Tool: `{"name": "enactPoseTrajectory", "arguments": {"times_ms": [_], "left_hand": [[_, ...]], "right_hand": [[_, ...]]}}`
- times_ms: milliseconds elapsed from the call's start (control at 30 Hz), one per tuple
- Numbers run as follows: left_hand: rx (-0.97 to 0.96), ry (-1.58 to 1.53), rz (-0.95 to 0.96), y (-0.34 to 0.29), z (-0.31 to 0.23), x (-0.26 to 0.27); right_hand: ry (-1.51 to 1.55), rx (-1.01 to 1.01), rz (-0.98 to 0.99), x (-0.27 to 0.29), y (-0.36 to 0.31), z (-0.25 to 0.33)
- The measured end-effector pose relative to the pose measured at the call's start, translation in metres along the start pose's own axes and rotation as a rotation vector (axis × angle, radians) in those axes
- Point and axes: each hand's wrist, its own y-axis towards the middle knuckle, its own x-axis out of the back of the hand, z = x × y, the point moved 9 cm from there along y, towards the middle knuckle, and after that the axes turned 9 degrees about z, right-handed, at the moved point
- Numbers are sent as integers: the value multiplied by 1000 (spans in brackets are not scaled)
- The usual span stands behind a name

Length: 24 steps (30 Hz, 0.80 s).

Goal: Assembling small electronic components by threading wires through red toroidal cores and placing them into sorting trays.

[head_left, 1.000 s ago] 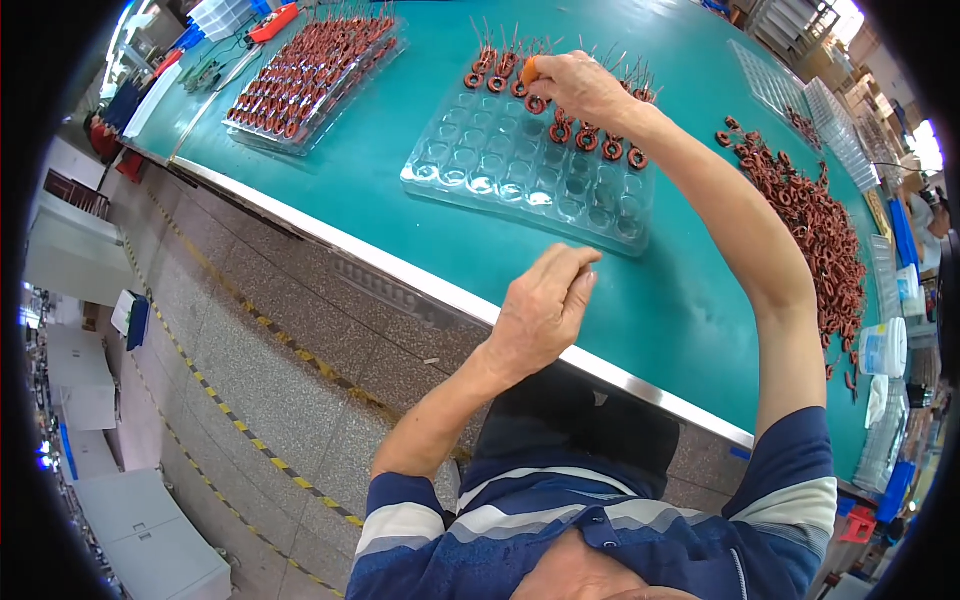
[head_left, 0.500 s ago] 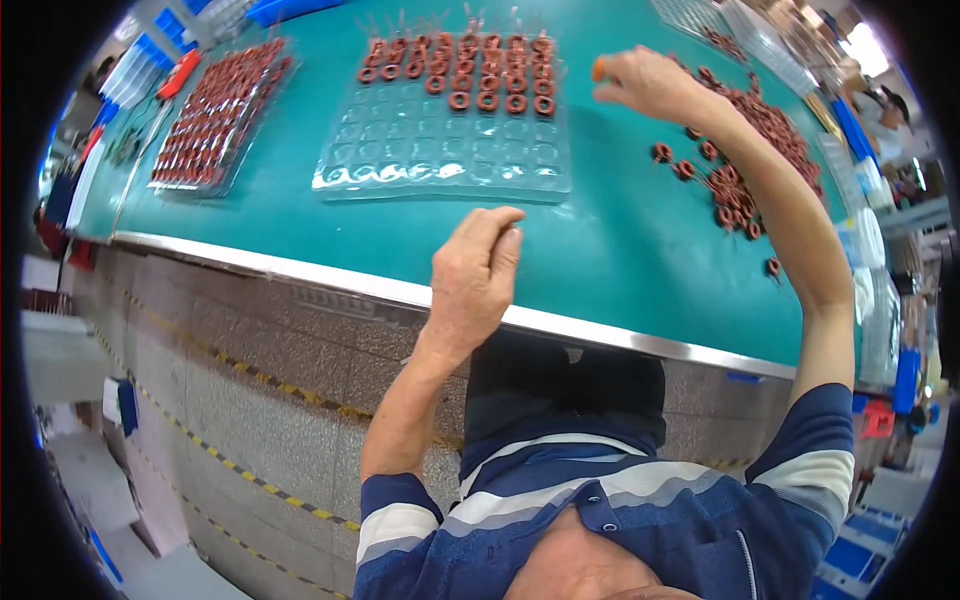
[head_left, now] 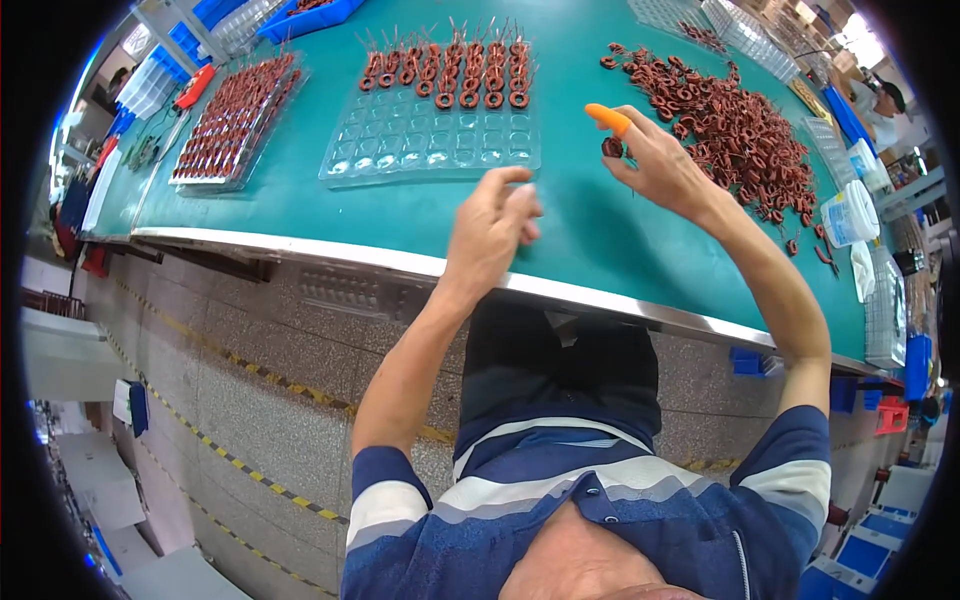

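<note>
My right hand (head_left: 655, 160), with an orange finger cot (head_left: 608, 119) on one finger, pinches a dark copper-red ring coil (head_left: 612, 147) between thumb and fingers above the green table. My left hand (head_left: 492, 225) hovers near the table's front edge, its fingers loosely bent and slightly blurred, with nothing visible in them. Beyond it lies a clear plastic tray (head_left: 430, 150) with round pockets. Upright ring coils (head_left: 468, 85) with wire leads fill its far rows, while the nearer pockets hold none. Right of my right hand spreads a large heap of loose coils (head_left: 740, 140).
A second tray filled with coils (head_left: 235, 125) lies at the left. Behind it are a red-handled tool (head_left: 194, 88) and a blue bin (head_left: 310, 18). Stacked clear trays (head_left: 750, 40) and a white tub (head_left: 850, 213) line the right side. A white edge strip (head_left: 380, 258) borders the table.
My right hand has come back from the heap toward me and now shows a coil in its grip. My left hand has shifted slightly right, its fingers loosening. The view has moved a little.
</note>
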Motion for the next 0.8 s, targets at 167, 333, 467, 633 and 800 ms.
{"name": "enactPoseTrajectory", "arguments": {"times_ms": [167, 333, 467, 633, 800], "left_hand": [[-8, -210, 239, 18, -8, -51], [54, -486, 228, 13, -4, -55], [111, -496, 235, 10, 0, -60], [129, -518, 333, 1, -4, -79], [-79, -360, 279, -7, -22, -78]], "right_hand": [[100, 170, -73, 8, -16, 75], [152, 178, -132, 26, -39, 83], [-5, 247, -148, 18, -54, 92], [149, 144, -347, 21, -59, 78], [564, -184, -360, 13, -63, 41]]}}
